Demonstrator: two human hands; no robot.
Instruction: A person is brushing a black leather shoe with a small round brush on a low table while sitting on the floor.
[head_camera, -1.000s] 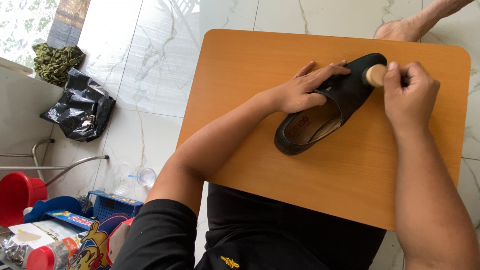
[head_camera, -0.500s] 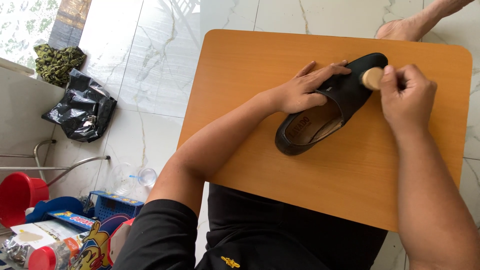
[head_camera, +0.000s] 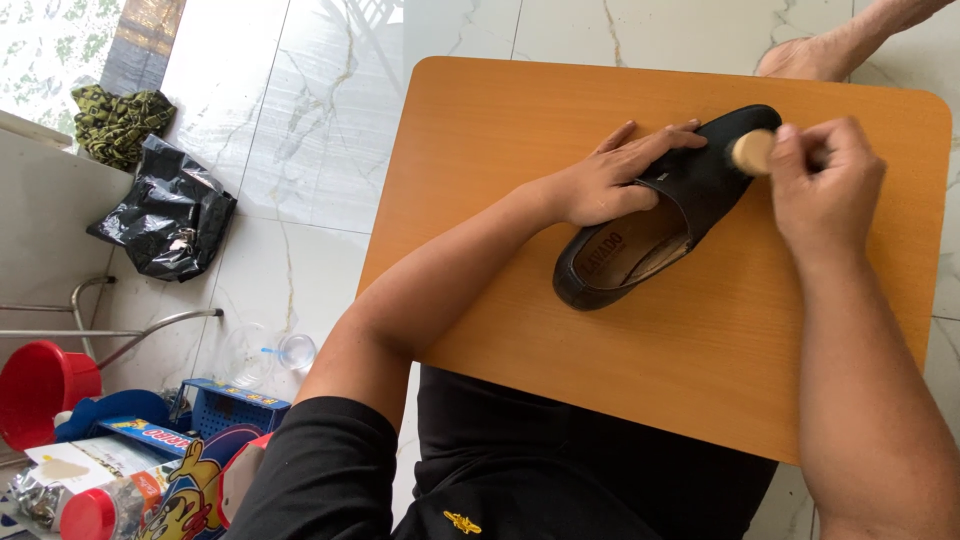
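A black slip-on shoe (head_camera: 690, 190) lies on an orange wooden tabletop (head_camera: 560, 130), toe pointing to the far right. My left hand (head_camera: 610, 178) rests flat on the shoe's upper and side, pressing it down. My right hand (head_camera: 825, 180) grips a small round wooden-backed brush (head_camera: 750, 150) and holds it against the toe of the shoe. The brush's bristles are hidden against the black material.
A bare foot of a person (head_camera: 810, 55) shows beyond the table's far edge. On the marble floor at left lie a black plastic bag (head_camera: 160, 220), a green patterned cloth (head_camera: 115, 120), a red bucket (head_camera: 40, 385), a clear cup (head_camera: 295, 350) and several boxes and packets.
My right hand with the brush has shifted slightly along the shoe's toe. The left hand and the shoe have stayed in place.
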